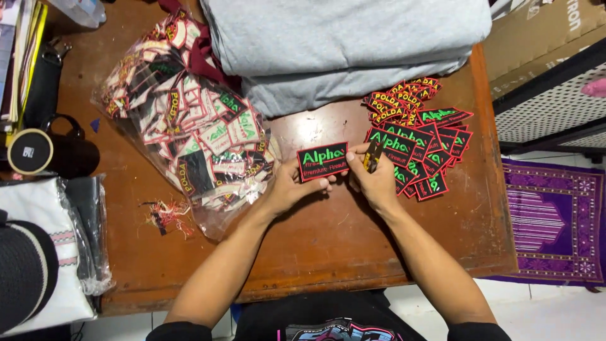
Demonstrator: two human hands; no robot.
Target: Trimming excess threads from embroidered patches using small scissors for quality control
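We pinch a black embroidered patch (322,161) flat between both hands, left hand (291,186) gripping its lower edge, right hand (376,180) closed around small yellow-handled snips (372,157), above the wooden surface (315,240) between the bagged patches (189,126) and the loose pile (423,148), seemingly for trimming.

Clear plastic bag (189,132) of patches left; black red-edged patch (322,161) centre; patch pile (420,148) right; cardboard box (536,31) top-right.

A worn brown wooden bench (303,252) fills most of the view, its surface scratched and glossy under even indoor light. Below its front edge shows a white tiled floor (555,316). To the right lies a purple patterned mat (555,221), with a dark metal mesh rack (549,107) above it.
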